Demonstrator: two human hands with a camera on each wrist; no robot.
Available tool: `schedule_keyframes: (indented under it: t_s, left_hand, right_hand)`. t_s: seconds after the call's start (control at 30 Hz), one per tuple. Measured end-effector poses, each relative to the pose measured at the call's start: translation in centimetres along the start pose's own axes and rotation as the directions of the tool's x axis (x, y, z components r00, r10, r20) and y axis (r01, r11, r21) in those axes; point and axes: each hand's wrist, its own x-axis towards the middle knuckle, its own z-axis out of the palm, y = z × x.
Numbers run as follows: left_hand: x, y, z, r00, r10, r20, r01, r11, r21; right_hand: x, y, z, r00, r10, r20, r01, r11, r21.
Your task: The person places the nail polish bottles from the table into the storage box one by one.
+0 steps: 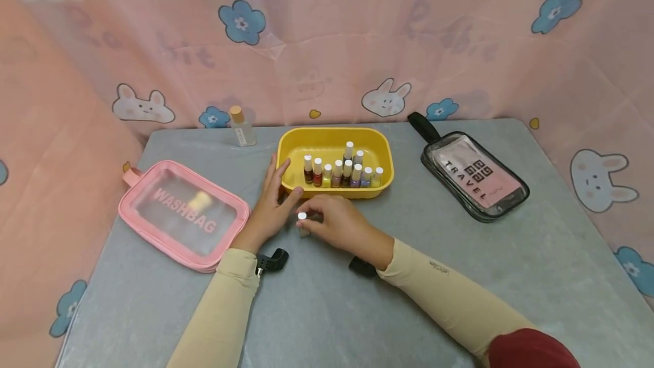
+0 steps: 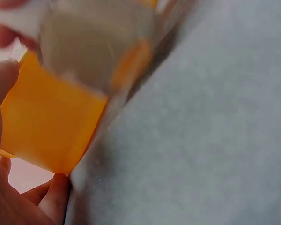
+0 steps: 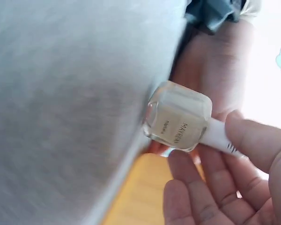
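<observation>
My right hand (image 1: 339, 223) pinches the white cap (image 3: 220, 136) of a small nail polish bottle (image 3: 180, 115) between thumb and fingers. The glass holds a pale beige polish, and the bottle is low over the table in front of a yellow tray (image 1: 334, 192). Spread at the tray's left front corner, my left hand (image 1: 268, 203) touches it with thumb and fingers. Inside the tray, several white-capped nail polish bottles (image 1: 337, 174) stand upright, mostly in a row along the front wall. In the left wrist view, the held bottle (image 2: 91, 44) is blurred and close.
A pink-edged wash bag (image 1: 176, 243) lies at the left. Behind it stands a clear bottle (image 1: 243, 134) with a tan cap. At the right lies a black-edged clear travel pouch (image 1: 475, 175) with a strap. A patterned pink cloth (image 1: 327, 44) hangs behind the grey table (image 1: 434, 311).
</observation>
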Motion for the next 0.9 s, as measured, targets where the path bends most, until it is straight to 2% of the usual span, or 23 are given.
schedule_keyframes:
  t_s: [0.07,0.17,0.27,0.37,0.43,0.5,0.53,0.6,0.77,0.9]
  left_hand:
    - [-0.1,0.1,-0.1,1.0,-0.005,-0.002,0.005,1.0,-0.001]
    - [-0.1,0.2,-0.1,1.0,-0.016,-0.001,0.016,1.0,-0.004]
    - [-0.1,0.3,-0.1,1.0,-0.019,0.001,0.019,1.0,-0.007]
    - [-0.1,0.2,0.0,1.0,-0.02,0.003,0.02,1.0,0.001]
    - [-0.1,0.2,0.0,1.0,-0.021,0.002,0.021,1.0,0.004]
    - [-0.2,0.1,0.0,1.0,-0.02,0.001,0.02,1.0,0.008]
    - [-0.2,0.0,0.0,1.0,-0.021,0.0,0.021,1.0,0.009]
    - [-0.3,-0.1,-0.1,1.0,-0.024,-0.003,0.024,1.0,0.007]
    - [-0.2,0.0,0.0,1.0,-0.018,-0.002,0.018,1.0,0.005]
    - [-0.1,0.0,0.0,1.0,-0.009,-0.001,0.009,1.0,0.003]
  right_hand:
    - [-0.3,-0.6,-0.9,0.999,-0.02,-0.028,0.019,1.0,-0.015]
    - [-0.6,-1.4,-3.5,0.996,-0.011,-0.09,0.012,1.0,0.015]
    - [-0.6,-1.1,-7.0,0.981,0.09,-0.171,-0.074,0.993,0.095]
    - [-0.3,0.2,-10.3,0.941,0.238,-0.239,-0.211,0.969,0.131]
    - [0.1,1.5,-11.9,0.909,0.319,-0.268,-0.299,0.947,0.114]
    - [0.7,3.0,-12.9,0.885,0.374,-0.278,-0.364,0.927,0.086]
    - [1.0,3.7,-13.2,0.875,0.4,-0.273,-0.393,0.916,0.082]
    - [1.7,5.2,-13.4,0.87,0.428,-0.244,-0.424,0.903,0.072]
    - [2.8,8.4,-12.3,0.875,0.468,-0.126,-0.466,0.884,0.049]
    - [3.2,9.7,-11.5,0.878,0.47,-0.087,-0.47,0.882,0.024]
